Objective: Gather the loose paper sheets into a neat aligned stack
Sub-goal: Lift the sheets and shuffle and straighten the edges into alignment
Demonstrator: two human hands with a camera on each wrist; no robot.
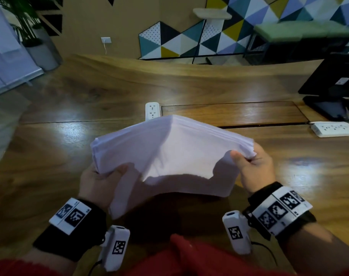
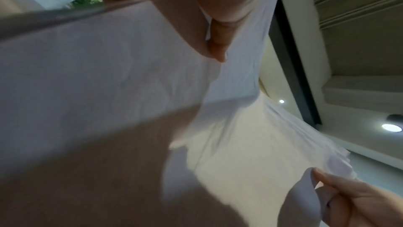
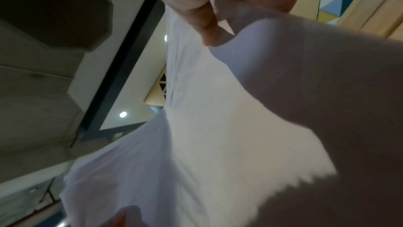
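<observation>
Both hands, left (image 1: pixel 98 183) and right (image 1: pixel 255 168), grip the blank paper stack (image 1: pixel 169 152) by opposite ends.

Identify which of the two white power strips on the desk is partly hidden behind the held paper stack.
The upright power strip at centre, just behind the paper stack; the other lies fully visible at far right.

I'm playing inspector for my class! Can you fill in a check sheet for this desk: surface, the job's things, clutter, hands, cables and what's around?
Surface: glossy wooden table, with a recessed panel across its middle.
Job's things: paper stack held above the table, bowed upward, edges on the right fanned.
Clutter: white power strip; white socket block; black monitor at far right.
Hands: left hand and right hand each grip one end of the stack.
Cables: thin white cord below the wall outlet.
Surroundings: triangle-patterned wall panels; potted plant.
</observation>
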